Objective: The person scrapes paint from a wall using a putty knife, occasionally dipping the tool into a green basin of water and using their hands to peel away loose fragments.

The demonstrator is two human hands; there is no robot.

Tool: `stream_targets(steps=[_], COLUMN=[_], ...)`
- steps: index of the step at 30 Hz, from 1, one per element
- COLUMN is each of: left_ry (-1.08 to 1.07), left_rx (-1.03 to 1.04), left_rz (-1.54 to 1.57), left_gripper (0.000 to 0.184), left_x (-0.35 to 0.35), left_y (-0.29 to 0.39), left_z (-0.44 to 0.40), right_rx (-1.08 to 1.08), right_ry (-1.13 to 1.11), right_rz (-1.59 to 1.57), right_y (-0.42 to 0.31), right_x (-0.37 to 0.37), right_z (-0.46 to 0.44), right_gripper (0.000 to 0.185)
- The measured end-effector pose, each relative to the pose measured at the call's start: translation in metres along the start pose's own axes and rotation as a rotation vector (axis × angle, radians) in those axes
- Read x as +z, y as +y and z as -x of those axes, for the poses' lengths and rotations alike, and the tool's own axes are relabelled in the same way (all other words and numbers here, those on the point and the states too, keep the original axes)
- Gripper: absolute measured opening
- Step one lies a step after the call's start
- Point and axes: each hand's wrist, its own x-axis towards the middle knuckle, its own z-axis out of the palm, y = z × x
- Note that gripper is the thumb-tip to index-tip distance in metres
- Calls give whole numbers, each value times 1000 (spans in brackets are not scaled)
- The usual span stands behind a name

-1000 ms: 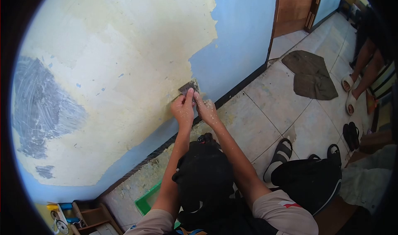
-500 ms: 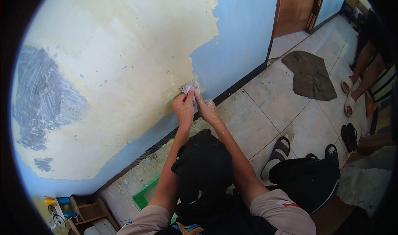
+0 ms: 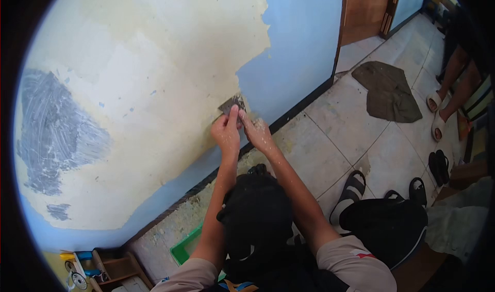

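Observation:
Both of my hands are closed around a scraper (image 3: 227, 106), a flat dark metal blade with pale flakes along its right side. Its blade lies at the wall (image 3: 170, 86), close to the ragged border between pale yellow surface and blue paint (image 3: 294, 49). My left hand (image 3: 225, 133) grips it from the left, with the thumb laid up along the blade. On the other side, my right hand (image 3: 257, 134) has its fingers pressed to the scraper and is speckled with paint bits. The scraper's handle is hidden by my fingers.
Paint scrapings (image 3: 180, 214) litter the floor along the dark skirting. A green tray (image 3: 181, 252) lies by my left arm, near a wooden rack (image 3: 121, 263). A dark cloth (image 3: 389, 93) lies on the tiles. Another person's feet (image 3: 437, 126) in sandals stand at right.
The blade was thickly covered with pale flakes; now much of it shows dark and bare. My hands have shifted slightly left, still holding the scraper.

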Motion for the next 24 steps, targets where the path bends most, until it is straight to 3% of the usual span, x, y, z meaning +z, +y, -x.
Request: stream_targets(steps=[2,6,8,9,11,16,22,24], left_ry=[-7,-45,-66,-71,-63,-52,-35,-50], left_rx=[-29,-107,-101,-125,-75,-95,-109,-106], left_rz=[24,-61,-112,-119,11,27,83,-6], left_gripper=[36,35,36,36,37,35,38,37], left_x=[-2,-4,-2,-1,1,-1,5,-1], left_y=[-7,-21,-19,-13,-4,-13,-7,-13], left_z=[4,14,11,11,4,5,2,2], right_rx=[147,174,-172,-147,242,123,197,-189], right_ry=[-41,-25,74,74,-56,8,-60,80], right_rz=[-9,29,-6,-1,-201,-71,-127,-69], right_y=[3,51,52,46,22,22,31,39], right_x=[5,14,12,9,6,5,5,17], right_z=[-2,2,-4,-2,-6,-5,-8,-7], right_gripper=[69,68,61,61,63,66,73,71])
